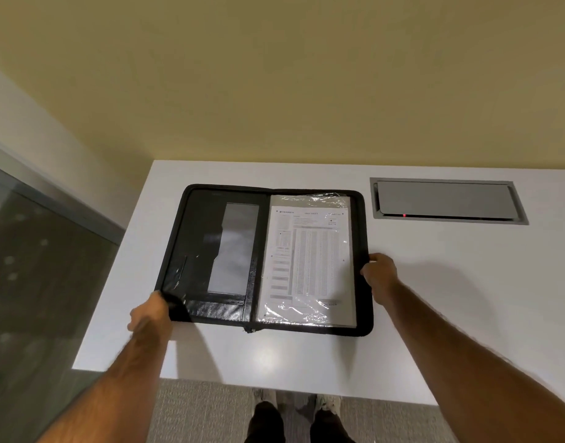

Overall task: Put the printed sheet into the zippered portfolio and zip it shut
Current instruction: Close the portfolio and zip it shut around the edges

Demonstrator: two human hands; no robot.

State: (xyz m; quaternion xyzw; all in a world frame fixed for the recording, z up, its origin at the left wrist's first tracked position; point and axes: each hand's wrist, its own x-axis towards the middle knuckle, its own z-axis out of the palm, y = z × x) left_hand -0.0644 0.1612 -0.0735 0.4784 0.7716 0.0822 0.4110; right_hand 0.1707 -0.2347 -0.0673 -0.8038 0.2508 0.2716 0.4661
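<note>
A black zippered portfolio (210,238) lies spread open on the white table (434,282). The printed sheet (306,260) lies in its right half under a clear plastic sleeve. The left half shows dark pockets and a grey panel. My left hand (150,314) grips the portfolio's near left corner. My right hand (378,273) holds its right edge about halfway down. The zipper pull (250,329) hangs at the near end of the spine.
A grey cable hatch (447,201) with a small red light is set into the table at the back right. A yellow wall rises behind the table. A glass partition (35,282) stands at the left. My shoes (294,420) show on grey carpet below the near table edge.
</note>
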